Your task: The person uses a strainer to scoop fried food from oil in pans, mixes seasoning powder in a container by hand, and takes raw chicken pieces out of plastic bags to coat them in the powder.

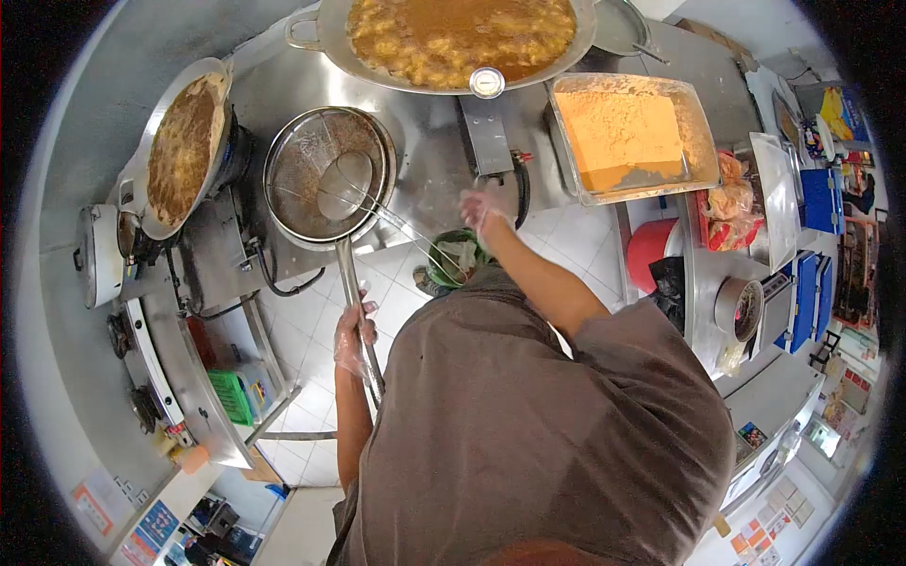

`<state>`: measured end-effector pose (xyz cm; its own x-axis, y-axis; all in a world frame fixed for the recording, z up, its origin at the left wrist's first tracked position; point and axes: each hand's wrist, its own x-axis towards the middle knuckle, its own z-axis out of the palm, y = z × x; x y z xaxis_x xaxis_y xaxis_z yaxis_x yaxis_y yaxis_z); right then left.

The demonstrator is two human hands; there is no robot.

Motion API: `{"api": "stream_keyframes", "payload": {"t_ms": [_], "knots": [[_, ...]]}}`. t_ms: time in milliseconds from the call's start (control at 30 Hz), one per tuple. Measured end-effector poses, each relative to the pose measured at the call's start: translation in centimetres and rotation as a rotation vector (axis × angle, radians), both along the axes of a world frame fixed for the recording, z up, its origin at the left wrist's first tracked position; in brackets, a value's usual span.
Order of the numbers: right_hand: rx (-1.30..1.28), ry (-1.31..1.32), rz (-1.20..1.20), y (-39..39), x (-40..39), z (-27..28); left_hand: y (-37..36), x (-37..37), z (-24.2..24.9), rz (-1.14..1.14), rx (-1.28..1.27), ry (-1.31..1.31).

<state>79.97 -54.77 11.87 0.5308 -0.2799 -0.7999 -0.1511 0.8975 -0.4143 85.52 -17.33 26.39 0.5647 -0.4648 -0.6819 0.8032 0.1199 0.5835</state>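
Bench [429, 141]: stainless steel, spanning the top of the view, shiny and streaked. Room: pale walls, white tiled floor [307, 349], a further steel bench at right.

On the main bench: large pan [326, 40], two-handled type with one loop handle visible, holding brown bubbling liquid with golden lumps; round dial thermometer [487, 83] at its near rim. At left, a second pan [215, 77], similar liquid, foamy at the margin. At right, rectangular metal tray [710, 168], holding orange-tan powder, heaped and cracked, tray base partly bare.

Strainer [288, 208]: round, fine mesh, browned, near the bench's front edge; metal handle projecting past that edge over the floor. Wire skimmer [344, 184]: small round mesh head lying within the strainer, long thin wire handle slanting towards the body.

Edges and clearance: bare steel between strainer and tray, interrupted by a flat metal plate [486, 141]; tiled floor open between bench and body at left; green plastic bag [462, 253] below the right hand.

Left hand [353, 335]: clear thin glove, fingers wrapped around the strainer's handle. Right hand [486, 209]: clear glove, just beyond the bench edge, fingers loosely bent; whether they hold anything cannot be told.
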Motion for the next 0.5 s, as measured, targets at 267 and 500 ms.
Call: {"api": "stream_keyframes", "payload": {"t_ms": [267,500], "knots": [[-1.212,-0.048,1.108,7.7,-1.4,9.5,1.1,0.5,-0.8,-0.043,0.040,-0.008],[-1.955,0.055,1.245,3.5,-1.8,12.1,1.3,0.5,-0.5,-0.080,0.119,-0.028]]}}
